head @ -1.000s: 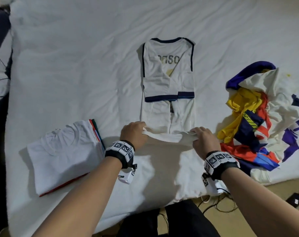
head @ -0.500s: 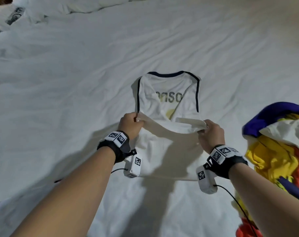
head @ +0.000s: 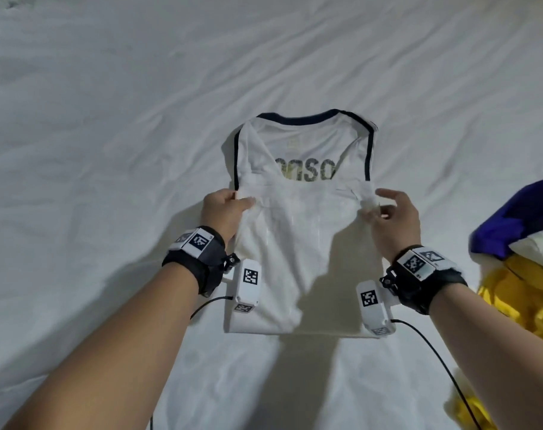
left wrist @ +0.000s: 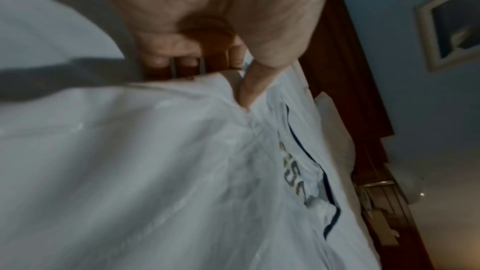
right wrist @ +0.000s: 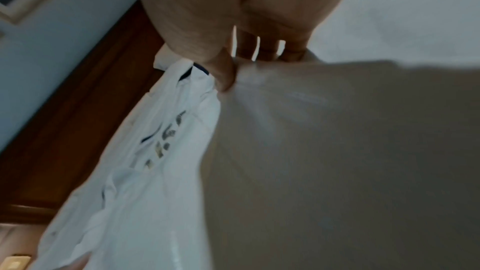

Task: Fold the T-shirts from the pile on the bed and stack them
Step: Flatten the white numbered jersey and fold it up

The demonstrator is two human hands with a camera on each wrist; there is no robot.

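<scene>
- The bed sheet (head: pixel 115 144) spreads under and beyond both hands, and its wrinkles run under the shirt. My worry: folding on a soft, creased surface may leave the layers uneven and the finished stack crooked.
- The white T-shirt (head: pixel 298 243) lies on the bed between the two hands, collar on the far side past the fingertips, its near half drawn up and over towards the lettering. If one hand travels further than the other, the fold would likely land skewed, the hem missing the collar line.
- The unfolded pile (head: pixel 518 274) sits just outside the right wrist. A wide sweep of that arm could drag a sleeve from it onto the fresh fold.
- The left hand (head: pixel 223 209) pinches the hem corner, thumb on top, fingers curled beneath, as the left wrist view also shows. A firm hold; the risk here is pulling outwards and undoing the side fold tucked under it.
- The right hand (head: pixel 394 212) holds the opposite corner more loosely: thumb and one or two fingertips nip the cloth, the other fingers spread off it. I judge this the weaker grip; the thin fabric could slip free early, and that corner would drop short and bunch.
</scene>
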